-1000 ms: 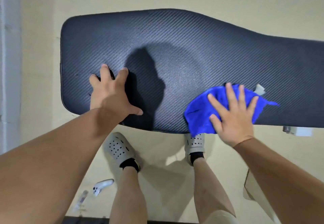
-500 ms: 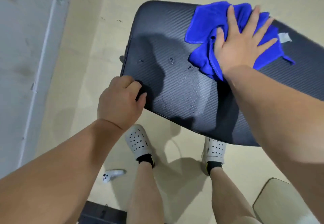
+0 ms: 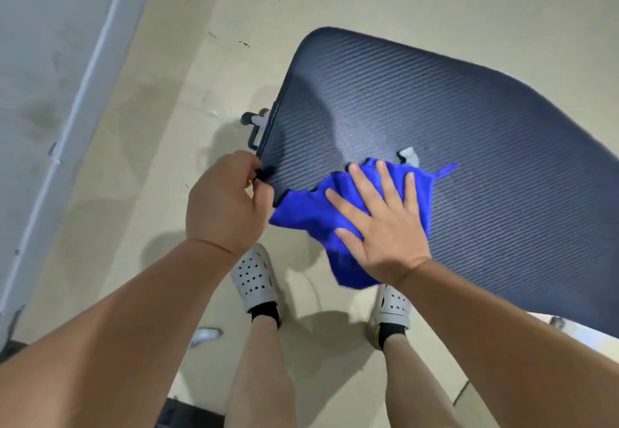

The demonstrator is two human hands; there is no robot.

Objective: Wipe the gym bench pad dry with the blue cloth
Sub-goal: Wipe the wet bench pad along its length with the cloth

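My right hand (image 3: 385, 226) lies flat and spread on the blue cloth (image 3: 321, 213), fingers extended, pressing rather than clasping; the cloth sits bunched at the near left corner of the bench pad (image 3: 469, 166), with part of it spilling over the near edge. My left hand (image 3: 227, 203) is curled at the pad's left end, fingers pinched on the rim just beside the cloth; I think it grips the edge itself, though blur there hides the fingertips.

What matters next: nearly all the bare pad lies to the right and far of the cloth, its long axis running away to the right. So the stroke has to go rightward and outward, and the right hand, already on the cloth, is the one placed for it.

Count: one cloth, one pad, two hands. I can make out no droplets on the ribbed surface from here.
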